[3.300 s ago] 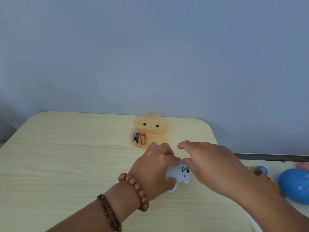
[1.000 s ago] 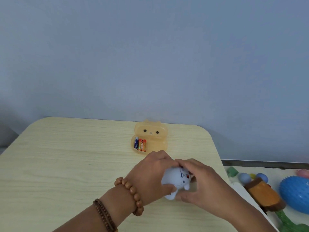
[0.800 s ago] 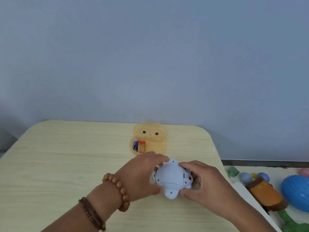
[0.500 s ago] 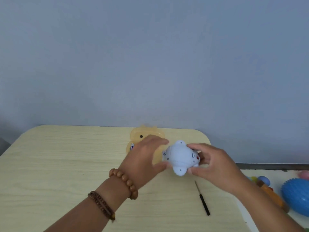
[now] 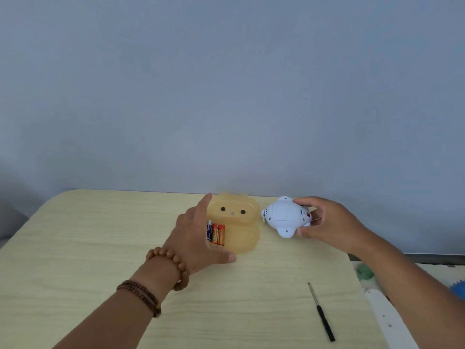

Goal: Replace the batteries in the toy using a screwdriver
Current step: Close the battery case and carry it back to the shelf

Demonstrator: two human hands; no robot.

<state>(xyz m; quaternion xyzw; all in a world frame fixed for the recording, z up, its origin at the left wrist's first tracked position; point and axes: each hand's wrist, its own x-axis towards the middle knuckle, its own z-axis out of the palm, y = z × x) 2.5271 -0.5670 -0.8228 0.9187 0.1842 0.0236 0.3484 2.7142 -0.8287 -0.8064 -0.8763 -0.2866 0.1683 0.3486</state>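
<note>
Holding the pale blue toy [image 5: 285, 217] in the right hand [image 5: 327, 222], fingers wrapped round its right end, the person keeps it at the far right of the surface [image 5: 75, 248], whether lifted or resting I cannot tell. Its long axis runs roughly left to right, smooth shell turned up toward us, one stubby limb pointing at the near edge. The left hand [image 5: 198, 238] is spread wide and empty against the left side of the orange bear-faced case [image 5: 239, 222], whose open tray shows three batteries [image 5: 216, 233] standing side by side, lengthwise toward the person. The screwdriver [image 5: 322, 312] lies untouched near the front edge, tip pointing away. By my judgement the swap is midway: cells must still go in and the cover be screwed shut.
</note>
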